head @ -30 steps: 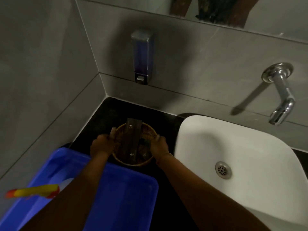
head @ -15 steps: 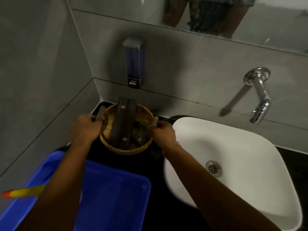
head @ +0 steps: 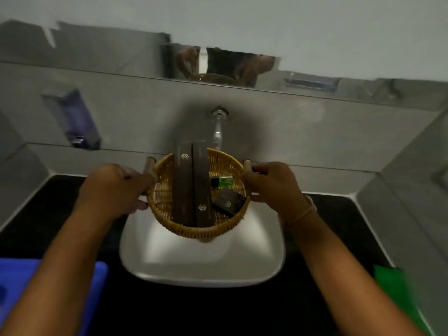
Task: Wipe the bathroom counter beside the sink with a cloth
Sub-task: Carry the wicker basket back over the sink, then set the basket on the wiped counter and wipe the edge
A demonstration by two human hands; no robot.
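Observation:
A round wicker basket (head: 218, 229) with two wooden side handles hangs in the air above the white sink (head: 201, 263). My left hand (head: 114, 187) grips its left handle and my right hand (head: 274, 185) grips its right handle. Inside lie two long dark boxes (head: 191, 187), a small dark box (head: 229, 203) and a small green item (head: 225, 181). The black counter (head: 48, 214) runs to the left and right of the sink. A green thing (head: 397, 294), maybe a cloth, lies at the right edge of the counter.
A blue plastic tub (head: 94, 282) sits at the lower left on the counter. A wall tap (head: 218, 122) sticks out above the sink, behind the basket. A soap dispenser (head: 72, 117) hangs on the tiled wall at left. A mirror runs above.
Both hands lifted the basket off the left counter corner and carried it right, so it now hangs over the sink. The view swung right and blurred.

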